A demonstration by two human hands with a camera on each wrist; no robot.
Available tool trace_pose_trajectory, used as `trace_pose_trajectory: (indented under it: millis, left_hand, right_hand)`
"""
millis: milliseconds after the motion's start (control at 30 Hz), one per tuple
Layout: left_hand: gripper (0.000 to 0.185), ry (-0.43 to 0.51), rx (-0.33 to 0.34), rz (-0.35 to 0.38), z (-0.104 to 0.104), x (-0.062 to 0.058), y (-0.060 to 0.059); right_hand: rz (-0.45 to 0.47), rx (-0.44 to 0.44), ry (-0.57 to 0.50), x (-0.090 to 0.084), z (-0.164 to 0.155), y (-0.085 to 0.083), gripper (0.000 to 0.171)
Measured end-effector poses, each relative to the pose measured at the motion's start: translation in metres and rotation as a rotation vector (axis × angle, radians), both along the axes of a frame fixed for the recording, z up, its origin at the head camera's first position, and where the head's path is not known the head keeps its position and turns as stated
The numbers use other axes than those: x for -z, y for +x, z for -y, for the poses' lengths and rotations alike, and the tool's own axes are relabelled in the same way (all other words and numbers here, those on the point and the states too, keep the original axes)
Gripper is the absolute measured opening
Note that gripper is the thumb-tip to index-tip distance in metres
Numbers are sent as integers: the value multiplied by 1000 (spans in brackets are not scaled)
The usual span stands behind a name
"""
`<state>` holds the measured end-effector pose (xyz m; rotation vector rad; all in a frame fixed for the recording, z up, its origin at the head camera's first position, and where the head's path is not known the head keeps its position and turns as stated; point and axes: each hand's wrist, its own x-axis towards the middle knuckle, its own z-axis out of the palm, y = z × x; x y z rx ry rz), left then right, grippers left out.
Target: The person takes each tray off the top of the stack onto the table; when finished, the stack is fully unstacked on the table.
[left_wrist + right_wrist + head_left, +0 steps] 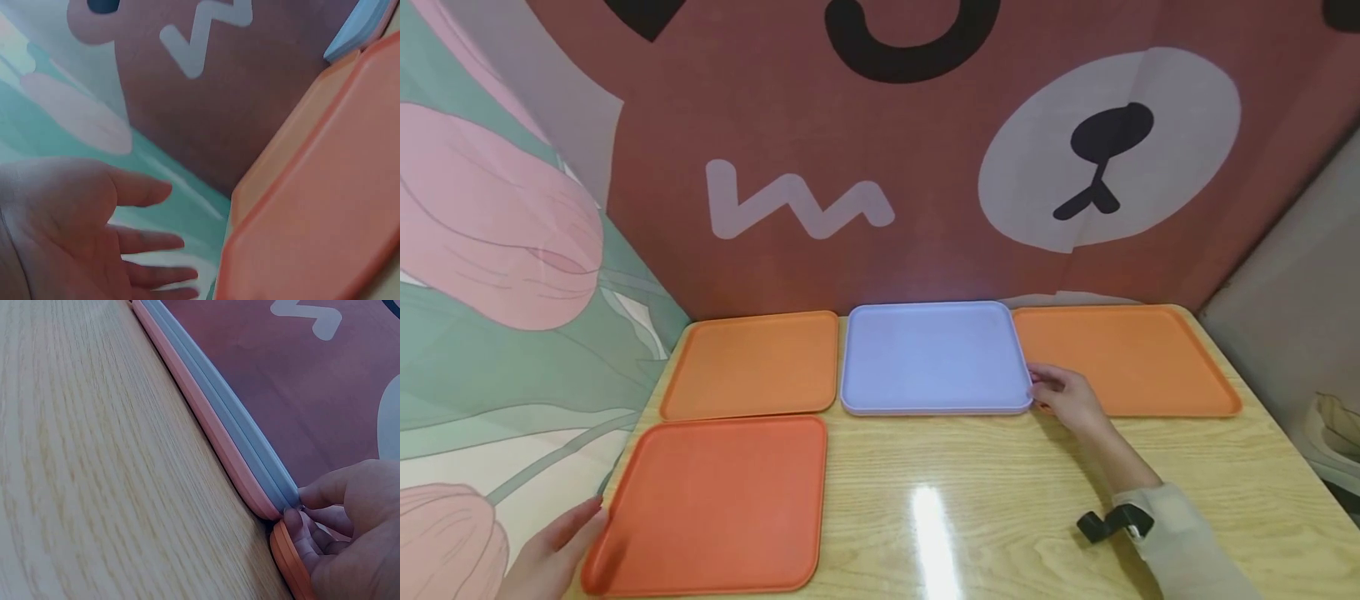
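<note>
- The left hand (553,550), low at the left, is loosely spread with fingers outstretched and has hold of nothing. Its fingertips are just beside the left rim of a red-orange tray; whether they touch it, I cannot tell.
- The red-orange tray (715,500) lies flat at the near left of the table, shallow, with rounded corners and a low raised rim. Its smooth floor shows, with a dark shadow near the left corner closest to the viewer.
- The table (1015,475) has a pale wood-grain top, with a bright streak of reflected light near the middle.
- From the right comes a beige sleeve (1187,542), with a black device (1096,528) at its cuff.
- The right hand (1070,400) is nearly closed, finger and thumb pinching the near right corner of a periwinkle tray.
- The periwinkle tray (934,358) sits level in the middle of the back row, its plain floor facing up. The right wrist view shows its blue edge directly on top of a pink tray (209,425); how many blue layers there are, I cannot tell.
- To the left of this stack, just behind the red-orange tray, lies a light orange tray (752,362), its flat floor visible.
- Just to the right of the stack lies another tray, bright orange (1138,358), partly behind the right hand.
- Behind the row rises a reddish-brown wall covering (925,150) with a cartoon bear's muzzle; on the left is a pink tulip print (497,217).
</note>
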<state>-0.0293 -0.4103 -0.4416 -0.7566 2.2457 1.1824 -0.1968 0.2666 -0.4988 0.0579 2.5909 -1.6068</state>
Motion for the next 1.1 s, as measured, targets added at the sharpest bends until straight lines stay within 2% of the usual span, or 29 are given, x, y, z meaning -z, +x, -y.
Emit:
trace_pose_trajectory:
  millis: [67,133,300,467,600,833,900,1000,1100]
  left_hand:
    - [96,-18,53,-71,-12,-8,-8]
    - [87,-27,96,-185,-25,-13,-14]
    - [62,53,175,-477,-58,-15,-30]
    - [53,176,234,-628,-88,-15,-58]
    - [51,246,279,-644,-110,-10,-83]
    - [50,232,374,-639,-150,-1,-132]
    - [49,253,396,-643,-162,1,-145]
    - [48,286,419,-651,-178,8,-162]
    - [48,307,424,-665,-192,17,-175]
  right_hand:
    - [-7,-3,-3,0,0,0,46]
    - [-16,-4,-11,1,-1,0,46]
    - [-29,-11,-38,5,-2,-1,46]
    - [-18,-4,-35,6,-3,-1,46]
    - [-23,-11,-26,4,-4,-2,46]
    - [-9,-10,-33,3,-4,0,46]
    - [-6,-8,-35,3,-4,0,46]
    - [-3,-5,-37,2,-4,-1,47]
    - [-6,-6,-34,2,-3,-1,47]
